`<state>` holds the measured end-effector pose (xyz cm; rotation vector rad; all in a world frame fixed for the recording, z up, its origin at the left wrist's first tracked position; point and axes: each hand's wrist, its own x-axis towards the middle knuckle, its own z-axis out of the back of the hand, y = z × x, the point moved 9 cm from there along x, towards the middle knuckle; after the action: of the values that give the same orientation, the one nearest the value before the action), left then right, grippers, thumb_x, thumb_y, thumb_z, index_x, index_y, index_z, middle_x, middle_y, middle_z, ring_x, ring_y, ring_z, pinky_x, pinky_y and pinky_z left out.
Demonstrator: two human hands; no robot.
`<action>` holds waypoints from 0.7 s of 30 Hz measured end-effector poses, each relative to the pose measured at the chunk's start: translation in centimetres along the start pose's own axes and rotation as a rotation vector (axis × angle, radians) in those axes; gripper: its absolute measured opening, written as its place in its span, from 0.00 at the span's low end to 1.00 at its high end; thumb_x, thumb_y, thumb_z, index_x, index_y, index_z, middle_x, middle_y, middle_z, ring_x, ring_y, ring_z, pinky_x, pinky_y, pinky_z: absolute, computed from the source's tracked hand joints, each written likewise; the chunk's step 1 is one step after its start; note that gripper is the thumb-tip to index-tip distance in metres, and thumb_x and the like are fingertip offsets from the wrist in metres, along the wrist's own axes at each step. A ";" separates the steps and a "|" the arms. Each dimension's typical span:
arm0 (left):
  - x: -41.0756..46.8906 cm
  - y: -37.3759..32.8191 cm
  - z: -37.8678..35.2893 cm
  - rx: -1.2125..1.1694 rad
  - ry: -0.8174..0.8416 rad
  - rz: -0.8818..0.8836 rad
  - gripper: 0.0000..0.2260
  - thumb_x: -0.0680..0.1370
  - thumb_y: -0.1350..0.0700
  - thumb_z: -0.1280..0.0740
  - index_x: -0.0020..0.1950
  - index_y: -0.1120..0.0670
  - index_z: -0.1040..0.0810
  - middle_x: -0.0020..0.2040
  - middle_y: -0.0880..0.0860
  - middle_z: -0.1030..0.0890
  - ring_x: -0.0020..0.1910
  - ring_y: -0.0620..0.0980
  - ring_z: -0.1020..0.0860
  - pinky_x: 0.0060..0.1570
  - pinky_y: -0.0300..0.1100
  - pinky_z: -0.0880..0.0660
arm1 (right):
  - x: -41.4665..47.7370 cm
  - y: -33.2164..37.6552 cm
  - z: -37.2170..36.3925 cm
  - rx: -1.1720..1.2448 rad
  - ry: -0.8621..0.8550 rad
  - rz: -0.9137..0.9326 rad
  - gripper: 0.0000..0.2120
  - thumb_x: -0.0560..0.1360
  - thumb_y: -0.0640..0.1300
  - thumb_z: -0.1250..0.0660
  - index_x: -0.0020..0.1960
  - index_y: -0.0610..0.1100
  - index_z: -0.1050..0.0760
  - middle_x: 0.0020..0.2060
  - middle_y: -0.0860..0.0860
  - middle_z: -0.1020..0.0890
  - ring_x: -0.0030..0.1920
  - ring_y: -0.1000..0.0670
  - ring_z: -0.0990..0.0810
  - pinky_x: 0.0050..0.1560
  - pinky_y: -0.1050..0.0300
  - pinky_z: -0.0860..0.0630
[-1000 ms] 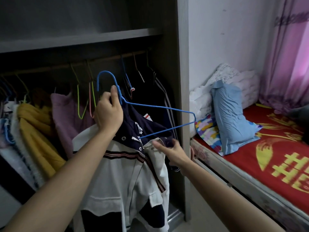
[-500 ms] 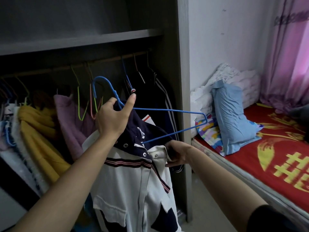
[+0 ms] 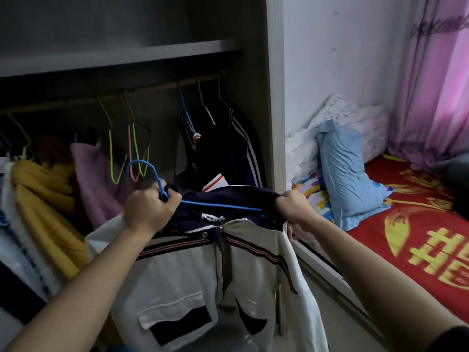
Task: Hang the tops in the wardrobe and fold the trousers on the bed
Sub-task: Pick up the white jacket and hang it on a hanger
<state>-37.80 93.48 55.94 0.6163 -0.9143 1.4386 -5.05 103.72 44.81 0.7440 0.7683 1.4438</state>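
Note:
A white top (image 3: 182, 278) with a navy collar and dark red stripes hangs in front of me on a blue wire hanger (image 3: 149, 171). My left hand (image 3: 149, 209) grips the hanger at the base of its hook together with the collar. My right hand (image 3: 291, 205) grips the navy shoulder of the top over the hanger's right end, which is hidden inside the cloth. The hook is free, well below the wardrobe rail (image 3: 142, 91).
Empty green and pink hangers (image 3: 132, 153) and dark striped garments (image 3: 228, 148) hang on the rail, with yellow (image 3: 43, 199) and lilac (image 3: 94, 184) clothes to the left. The wardrobe side panel (image 3: 274, 97) stands right. The red bed (image 3: 406, 224) holds a blue pillow (image 3: 347, 171).
The hanger has dropped lower and its right arm has slid inside the top's shoulder. My right hand moved from the front of the top up to grip the shoulder.

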 end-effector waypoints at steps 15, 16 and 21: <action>-2.3 -3.5 -8.0 -0.500 0.351 0.459 0.34 0.69 0.22 0.45 0.32 0.54 0.32 0.26 0.49 0.26 0.28 0.47 0.26 0.32 0.45 0.32 | -2.5 9.2 -2.3 0.469 0.270 0.159 0.12 0.73 0.38 0.41 0.51 0.40 0.22 0.28 0.48 0.22 0.25 0.49 0.27 0.26 0.60 0.30; -2.8 -3.2 -8.4 -0.560 0.351 0.512 0.32 0.70 0.24 0.43 0.30 0.54 0.32 0.25 0.48 0.26 0.28 0.46 0.26 0.32 0.46 0.31 | -2.8 8.5 -2.7 0.296 0.254 0.184 0.09 0.74 0.39 0.41 0.50 0.40 0.24 0.31 0.46 0.22 0.27 0.47 0.25 0.29 0.55 0.28; -5.4 -4.8 -10.1 -0.786 0.352 0.620 0.23 0.67 0.26 0.34 0.34 0.46 0.23 0.30 0.42 0.20 0.32 0.39 0.21 0.37 0.39 0.27 | -3.2 4.9 -2.9 0.011 0.323 0.092 0.07 0.75 0.41 0.40 0.49 0.39 0.25 0.35 0.44 0.22 0.27 0.47 0.21 0.30 0.54 0.22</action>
<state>-31.01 98.46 46.83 -0.5348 -1.3274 1.4839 -10.19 100.47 47.21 0.5655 0.9992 1.6676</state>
